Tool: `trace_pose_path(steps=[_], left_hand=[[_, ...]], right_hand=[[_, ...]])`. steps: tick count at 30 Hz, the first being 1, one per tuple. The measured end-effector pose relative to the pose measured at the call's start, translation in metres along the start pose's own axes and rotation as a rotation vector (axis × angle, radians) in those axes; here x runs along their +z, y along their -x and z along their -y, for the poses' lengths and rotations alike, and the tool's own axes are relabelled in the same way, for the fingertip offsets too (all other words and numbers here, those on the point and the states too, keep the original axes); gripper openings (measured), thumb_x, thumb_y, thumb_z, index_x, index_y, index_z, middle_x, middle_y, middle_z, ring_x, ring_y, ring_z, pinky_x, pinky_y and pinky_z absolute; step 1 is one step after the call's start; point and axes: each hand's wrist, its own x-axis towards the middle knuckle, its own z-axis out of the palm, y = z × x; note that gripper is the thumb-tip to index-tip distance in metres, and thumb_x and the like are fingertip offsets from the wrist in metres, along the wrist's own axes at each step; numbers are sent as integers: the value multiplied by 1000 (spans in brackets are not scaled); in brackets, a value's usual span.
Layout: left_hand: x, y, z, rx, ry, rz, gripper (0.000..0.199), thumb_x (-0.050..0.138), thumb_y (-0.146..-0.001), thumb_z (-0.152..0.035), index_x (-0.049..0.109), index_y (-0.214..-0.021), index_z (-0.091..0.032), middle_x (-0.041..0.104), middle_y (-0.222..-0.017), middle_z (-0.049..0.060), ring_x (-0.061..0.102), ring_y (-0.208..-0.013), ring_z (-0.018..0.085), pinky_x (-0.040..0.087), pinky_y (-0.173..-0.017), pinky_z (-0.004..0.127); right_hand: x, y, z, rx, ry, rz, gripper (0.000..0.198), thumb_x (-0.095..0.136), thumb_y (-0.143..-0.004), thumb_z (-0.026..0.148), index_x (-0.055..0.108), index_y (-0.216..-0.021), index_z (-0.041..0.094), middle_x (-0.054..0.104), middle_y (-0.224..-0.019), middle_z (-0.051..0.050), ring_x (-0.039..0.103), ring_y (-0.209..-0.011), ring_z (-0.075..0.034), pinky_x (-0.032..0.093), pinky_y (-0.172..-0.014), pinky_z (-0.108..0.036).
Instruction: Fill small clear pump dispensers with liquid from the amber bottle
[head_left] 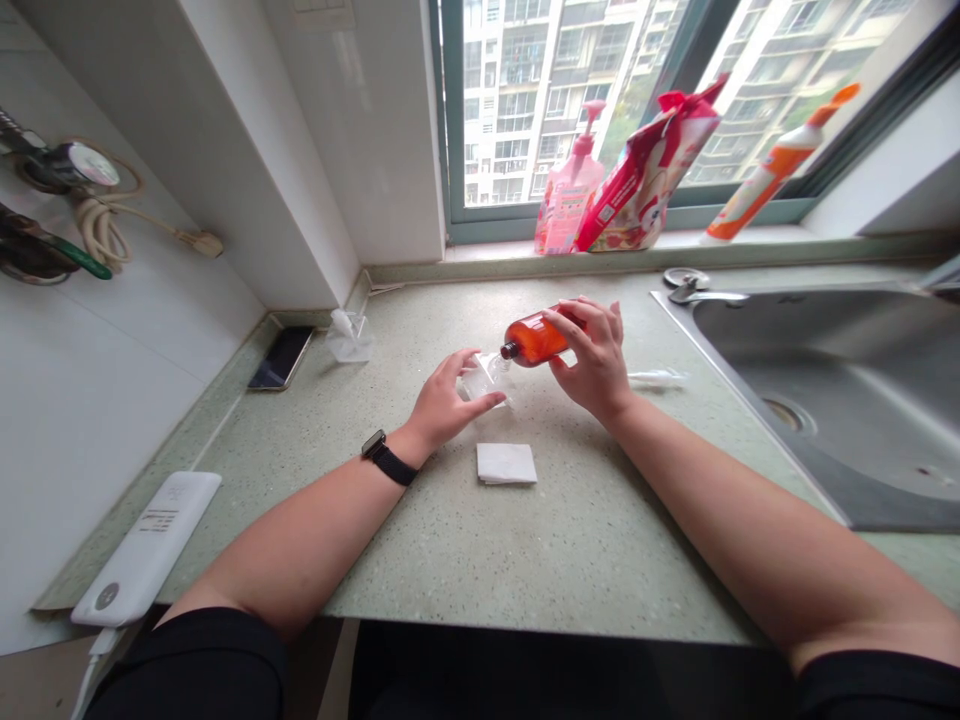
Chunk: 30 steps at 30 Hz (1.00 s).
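Tilted to the left, an amber bottle [534,340] is gripped by my right hand [596,350], its uncapped dark neck pointing down over a small clear plastic container [486,378]. Something clear shows at the bottle's mouth, perhaps liquid. My left hand [448,398] holds the container on the countertop, thumb in front and fingers behind. A folded white paper towel [507,463] lies just in front of the container. To the left stands another clear container [349,338] with something white at its top. A thin item in clear wrapping [658,379] lies behind my right wrist.
A black phone [281,358] lies by the left wall, and a white power bank [148,550] with a cable sits at the left edge. On the right is a steel sink [847,370]. The windowsill bears a pink pump bottle [568,205], a red bag [649,175] and an orange-white bottle [772,175].
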Motion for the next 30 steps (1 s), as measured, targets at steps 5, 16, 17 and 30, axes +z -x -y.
trace_pose_path(steps=[5, 16, 17, 30], left_hand=[[1, 0, 0, -7, 14, -1, 74, 89, -86, -63, 60, -142, -25, 71, -142, 15, 73, -121, 31, 60, -109, 54], [-1, 0, -1, -14, 7, 6, 73, 89, -87, -61, 60, -143, -25, 71, -141, 15, 73, -122, 32, 60, -109, 54], [0, 0, -1, -14, 7, 6, 73, 89, -87, -61, 60, -143, -25, 71, -141, 15, 73, -122, 32, 60, -109, 54], [0, 0, 0, -3, -18, 5, 74, 87, -87, -64, 59, -144, -26, 71, -141, 15, 74, -121, 31, 61, -107, 53]], right_hand=[[0, 0, 0, 18, 11, 21, 91, 73, -85, 11, 44, -163, 47, 61, -149, -6, 55, -147, -39, 27, -132, -76], [-2, -1, 3, 14, 17, -1, 91, 74, -85, 10, 43, -162, 48, 61, -147, -5, 56, -147, -37, 28, -133, -73], [-1, -1, 3, 15, 17, -2, 91, 74, -85, 10, 43, -162, 48, 61, -147, -5, 56, -147, -37, 28, -133, -73], [-2, -1, 2, 42, -3, 39, 94, 72, -84, 10, 42, -164, 50, 60, -151, -5, 53, -149, -39, 26, -133, -76]])
